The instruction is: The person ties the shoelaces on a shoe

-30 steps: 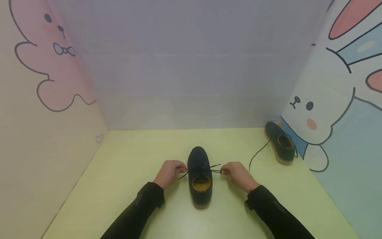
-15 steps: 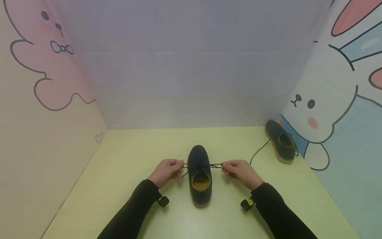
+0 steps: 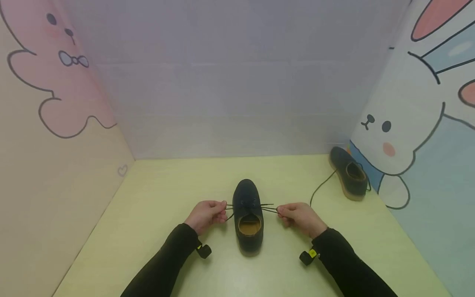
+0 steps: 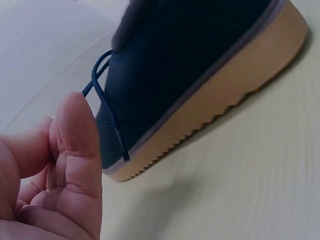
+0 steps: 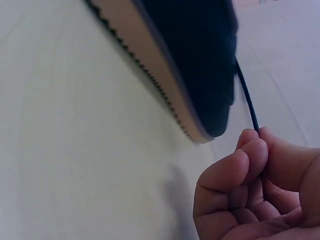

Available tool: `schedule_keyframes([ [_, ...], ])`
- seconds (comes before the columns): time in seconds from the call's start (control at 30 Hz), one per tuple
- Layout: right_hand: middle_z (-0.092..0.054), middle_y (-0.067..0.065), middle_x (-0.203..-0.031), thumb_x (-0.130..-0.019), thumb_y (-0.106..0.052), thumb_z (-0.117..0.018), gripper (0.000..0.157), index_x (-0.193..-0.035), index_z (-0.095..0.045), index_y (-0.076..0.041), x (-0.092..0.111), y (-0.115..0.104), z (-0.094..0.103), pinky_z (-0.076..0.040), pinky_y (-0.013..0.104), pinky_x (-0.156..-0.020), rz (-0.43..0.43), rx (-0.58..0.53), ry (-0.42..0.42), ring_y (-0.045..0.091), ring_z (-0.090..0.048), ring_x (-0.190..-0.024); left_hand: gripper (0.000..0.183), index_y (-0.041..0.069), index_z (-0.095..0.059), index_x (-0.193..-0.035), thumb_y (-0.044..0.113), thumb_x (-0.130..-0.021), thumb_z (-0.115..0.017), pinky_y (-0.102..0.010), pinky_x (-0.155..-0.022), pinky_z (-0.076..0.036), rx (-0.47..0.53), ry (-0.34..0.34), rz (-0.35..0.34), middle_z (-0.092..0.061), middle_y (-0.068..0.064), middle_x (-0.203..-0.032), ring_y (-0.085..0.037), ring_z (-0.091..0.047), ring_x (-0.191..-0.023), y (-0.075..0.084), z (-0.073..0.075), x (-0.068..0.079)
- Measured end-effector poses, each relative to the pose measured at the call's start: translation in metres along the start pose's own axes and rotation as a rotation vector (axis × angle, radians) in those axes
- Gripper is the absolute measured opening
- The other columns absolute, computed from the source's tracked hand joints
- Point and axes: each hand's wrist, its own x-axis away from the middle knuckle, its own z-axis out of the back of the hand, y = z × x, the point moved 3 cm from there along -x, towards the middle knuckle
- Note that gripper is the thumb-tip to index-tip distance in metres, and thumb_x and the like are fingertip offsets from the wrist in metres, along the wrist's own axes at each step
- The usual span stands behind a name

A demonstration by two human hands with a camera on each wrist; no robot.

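On the pale yellow table point(image 3: 156, 185) stood a dark lace-up shoe point(image 3: 247, 212); left hand point(image 3: 207, 215) and right hand point(image 3: 302, 216), apart, pinched its laces point(image 5: 247, 95).

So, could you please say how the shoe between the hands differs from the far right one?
The near shoe points straight ahead; the far shoe angles leftward. The left hand and right hand pinch the near shoe's laces; the far shoe's lace trails loose. Both are dark with tan soles.
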Motion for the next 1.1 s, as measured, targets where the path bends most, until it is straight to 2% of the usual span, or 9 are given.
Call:
schedule_keyframes([
  [0.17, -0.068, 0.001, -0.091, -0.106, -0.025, -0.070, 0.036, -0.116, -0.073, 0.010, 0.000, -0.002, -0.001, -0.054, 0.028, -0.073, 0.005, 0.066, -0.107, 0.014, -0.062, -0.080, 0.033, -0.014, -0.063, -0.112, 0.020, -0.112, -0.059, -0.026, -0.071, -0.063, -0.036, -0.001, 0.004, -0.069, 0.000, -0.080, -0.009, -0.072, -0.070, 0.001, -0.002, 0.004],
  [0.27, -0.071, 0.006, -0.100, -0.106, -0.029, -0.068, 0.039, -0.122, -0.073, 0.007, 0.001, -0.008, -0.002, -0.056, 0.030, -0.078, 0.022, 0.134, -0.151, 0.016, -0.064, -0.087, 0.037, -0.011, -0.065, -0.118, 0.024, -0.113, -0.057, -0.028, -0.068, -0.062, -0.133, 0.026, -0.017, -0.072, -0.007, -0.090, -0.011, -0.071, -0.067, 0.003, -0.002, 0.008],
  [0.37, -0.072, 0.012, -0.117, -0.108, -0.036, -0.064, 0.046, -0.133, -0.069, 0.003, 0.001, -0.016, -0.004, -0.056, 0.033, -0.084, 0.042, 0.196, -0.143, 0.020, -0.066, -0.099, 0.034, -0.005, -0.069, -0.125, 0.024, -0.111, -0.061, -0.027, -0.062, -0.057, -0.276, 0.073, -0.039, -0.075, -0.014, -0.104, -0.014, -0.067, -0.061, 0.005, -0.002, 0.013],
  [0.47, -0.071, 0.018, -0.130, -0.111, -0.035, -0.059, 0.050, -0.142, -0.063, 0.005, -0.002, -0.021, -0.010, -0.057, 0.034, -0.087, 0.066, 0.164, -0.121, 0.021, -0.067, -0.109, 0.030, -0.001, -0.072, -0.128, 0.018, -0.105, -0.070, -0.027, -0.058, -0.052, -0.408, 0.077, -0.074, -0.075, -0.015, -0.115, -0.014, -0.064, -0.057, 0.006, -0.005, 0.016],
  [0.57, -0.073, 0.016, -0.124, -0.112, -0.027, -0.058, 0.049, -0.145, -0.058, 0.010, -0.005, -0.022, -0.018, -0.060, 0.032, -0.085, 0.080, 0.070, -0.133, 0.016, -0.067, -0.105, 0.030, 0.001, -0.074, -0.125, 0.016, -0.099, -0.078, -0.028, -0.056, -0.051, -0.483, 0.047, -0.103, -0.076, -0.015, -0.119, -0.014, -0.063, -0.055, 0.004, -0.011, 0.018],
  [0.67, -0.073, 0.004, -0.110, -0.111, -0.020, -0.061, 0.044, -0.141, -0.060, 0.012, -0.008, -0.020, -0.024, -0.059, 0.029, -0.079, 0.068, 0.009, -0.129, 0.012, -0.064, -0.095, 0.029, 0.002, -0.075, -0.120, 0.018, -0.097, -0.081, -0.028, -0.055, -0.051, -0.498, 0.041, -0.107, -0.077, -0.013, -0.115, -0.014, -0.062, -0.053, 0.002, -0.015, 0.018],
  [0.77, -0.071, -0.002, -0.105, -0.108, -0.018, -0.065, 0.040, -0.137, -0.065, 0.009, -0.012, -0.018, -0.026, -0.057, 0.026, -0.075, 0.053, 0.008, -0.071, 0.012, -0.060, -0.091, 0.025, 0.003, -0.076, -0.115, 0.019, -0.096, -0.082, -0.027, -0.057, -0.050, -0.502, 0.050, -0.106, -0.077, -0.010, -0.109, -0.013, -0.060, -0.056, 0.000, -0.018, 0.016],
  [0.93, -0.073, 0.006, -0.117, -0.106, -0.019, -0.069, 0.040, -0.136, -0.067, 0.007, -0.013, -0.017, -0.024, -0.056, 0.029, -0.079, 0.046, 0.038, 0.002, 0.014, -0.060, -0.095, 0.020, 0.003, -0.077, -0.110, 0.015, -0.094, -0.083, -0.027, -0.063, -0.050, -0.546, 0.064, -0.122, -0.079, -0.006, -0.098, -0.014, -0.065, -0.074, -0.001, -0.016, 0.012],
  [1.1, -0.073, 0.014, -0.127, -0.105, -0.017, -0.070, 0.041, -0.138, -0.066, 0.007, -0.012, -0.015, -0.015, -0.057, 0.030, -0.085, 0.049, 0.038, 0.029, 0.013, -0.063, -0.099, 0.023, 0.004, -0.079, -0.114, 0.015, -0.094, -0.082, -0.026, -0.069, -0.053, -0.559, 0.064, -0.112, -0.080, -0.006, -0.099, -0.013, -0.070, -0.084, -0.001, -0.010, 0.010],
])
